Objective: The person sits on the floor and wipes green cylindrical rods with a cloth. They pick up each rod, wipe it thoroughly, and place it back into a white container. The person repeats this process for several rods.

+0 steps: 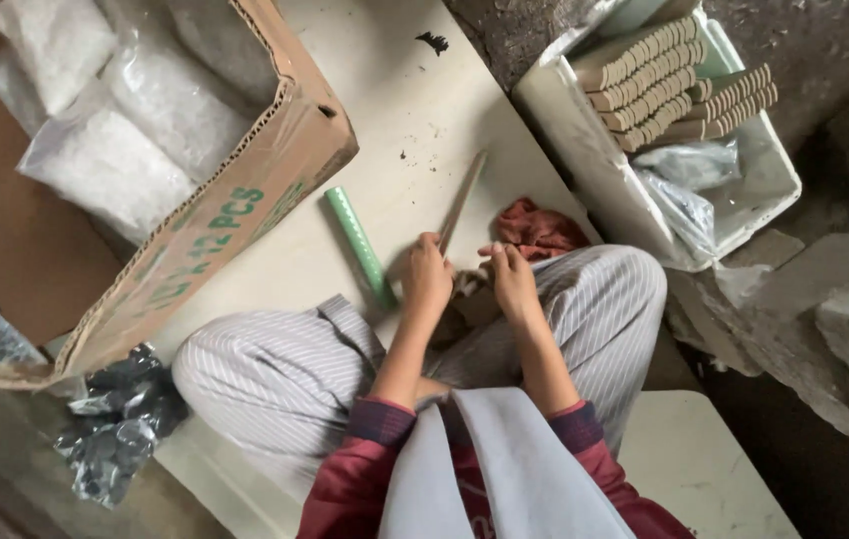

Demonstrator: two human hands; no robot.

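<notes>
a thin wooden stick [461,203] is pinched in the left hand [425,279]; the right hand [511,280] fingers are curled near it. finished brown rolls [649,85] fill the white tub [584,150]; bags remain in the cardboard box [275,170].

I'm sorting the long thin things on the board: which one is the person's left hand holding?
The thin brown wooden stick, gripped at its near end by the left hand. The green tube lies untouched beside it.

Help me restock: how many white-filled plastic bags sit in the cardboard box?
3 visible: one bag top left, one centre, one lower; the cardboard box may hide more.
</notes>
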